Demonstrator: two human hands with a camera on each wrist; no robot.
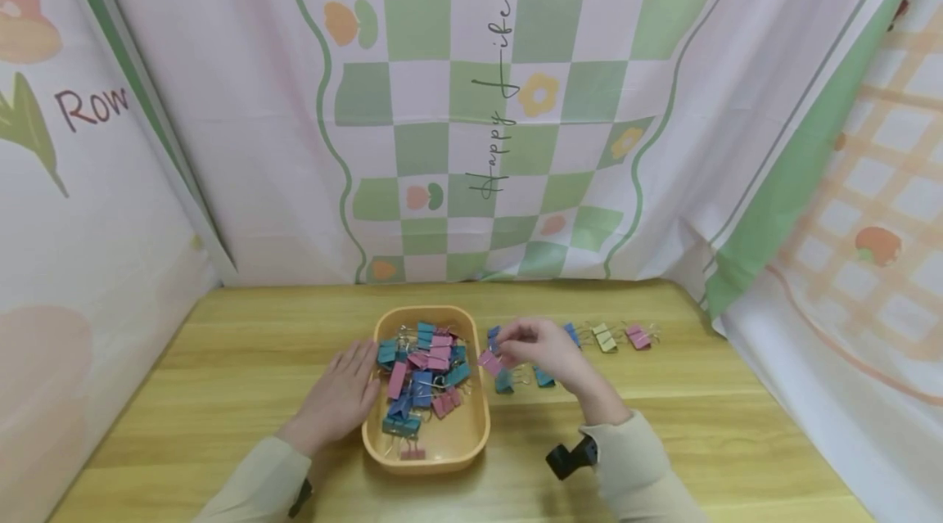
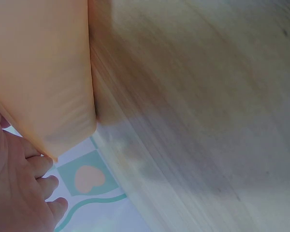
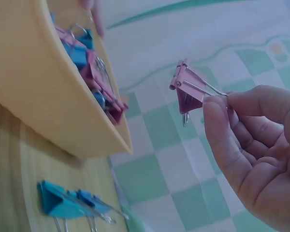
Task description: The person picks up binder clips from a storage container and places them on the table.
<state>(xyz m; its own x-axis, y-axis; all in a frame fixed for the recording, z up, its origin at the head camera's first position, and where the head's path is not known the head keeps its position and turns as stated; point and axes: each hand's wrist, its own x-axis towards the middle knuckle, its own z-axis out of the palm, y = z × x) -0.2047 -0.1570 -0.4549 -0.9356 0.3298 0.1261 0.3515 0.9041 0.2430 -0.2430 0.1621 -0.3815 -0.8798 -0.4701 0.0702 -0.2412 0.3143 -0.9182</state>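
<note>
A yellow-orange plastic tray (image 1: 453, 445) holds a heap of pink, teal and blue binder clips (image 1: 421, 388). Along its left rim rests my left hand (image 1: 335, 400), fingers extended; the left wrist view shows those fingers beside the tray's outer wall (image 2: 43, 72). Just past the right rim, my right hand (image 1: 548, 351) pinches a pink binder clip (image 3: 188, 87) by a wire handle between thumb and forefinger. That clip is held up in the air, its body pointing toward the tray.
Right of the tray, clips lie in loose rows on the wooden table (image 1: 663, 441): a teal clip (image 1: 504, 380), another teal clip (image 1: 544, 377), blue ones partly behind my hand, a yellow clip (image 1: 605, 338) and a pink clip (image 1: 638, 336). Printed curtains (image 1: 508, 138) hang around the table.
</note>
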